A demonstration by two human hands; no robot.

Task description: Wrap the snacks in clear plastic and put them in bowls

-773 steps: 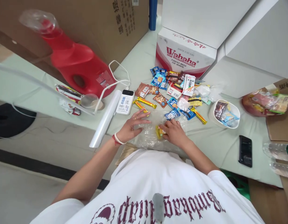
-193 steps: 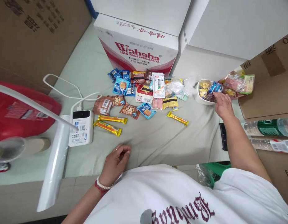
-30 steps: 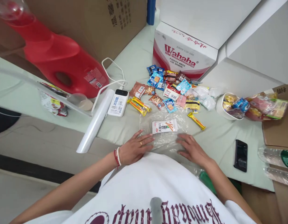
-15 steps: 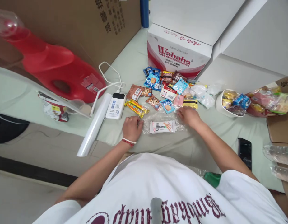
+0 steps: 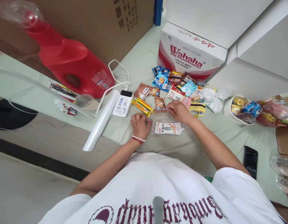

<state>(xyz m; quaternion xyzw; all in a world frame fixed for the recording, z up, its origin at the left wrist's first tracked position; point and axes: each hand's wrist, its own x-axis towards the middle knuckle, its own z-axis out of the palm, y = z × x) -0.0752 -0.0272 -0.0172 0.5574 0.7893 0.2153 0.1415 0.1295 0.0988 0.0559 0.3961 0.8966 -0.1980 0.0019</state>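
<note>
A white snack packet (image 5: 167, 128) with red print lies flat inside a sheet of clear plastic film (image 5: 155, 128) on the pale green cloth. My left hand (image 5: 140, 124) is curled at the film's left end, with its fingers pinched on the film. My right hand (image 5: 180, 111) is curled over the film's far right edge, just above the packet and beside the loose snacks. A chocolate-chip cookie pack (image 5: 160, 104) and yellow bars (image 5: 143, 106) lie just beyond my hands.
A pile of snack packs (image 5: 178, 88) lies before the Wahaha carton (image 5: 190, 54). A white bowl (image 5: 228, 109) of snacks stands at right, a black phone (image 5: 250, 158) near it. A film roll (image 5: 100, 121), power bank (image 5: 123, 103) and red jug (image 5: 71, 65) are at left.
Both hands moved from lying flat on the film's near edge up to its sides and closed on it. The film is now gathered closer round the white packet.
</note>
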